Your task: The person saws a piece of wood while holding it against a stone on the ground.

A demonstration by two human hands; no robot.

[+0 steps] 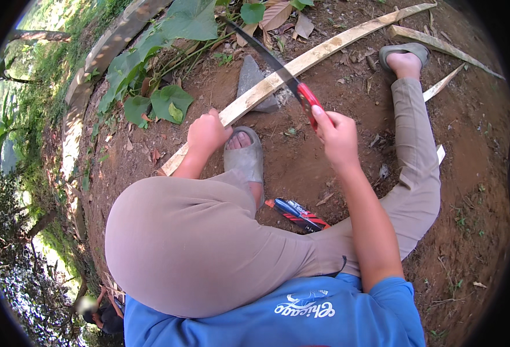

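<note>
My right hand (339, 136) is wrapped round the red handle of a pruning saw (308, 99). The saw's dark, slightly curved blade points up and left and crosses the long pale wooden strip (318, 53); whether its teeth touch the wood I cannot tell. My left hand (207, 134) is closed round the strip near its lower left end, beside my left sandalled foot (244, 151). A grey angular stone (250, 78) sits beneath the strip, just left of where the blade crosses.
A blue, black and red printed sleeve (297, 215) lies on the soil between my legs. More wooden strips (437, 43) lie at the upper right, near my right foot (404, 61). Leafy vines (171, 43) and a low kerb (101, 52) are at left. Another person (107, 315) is at the lower left.
</note>
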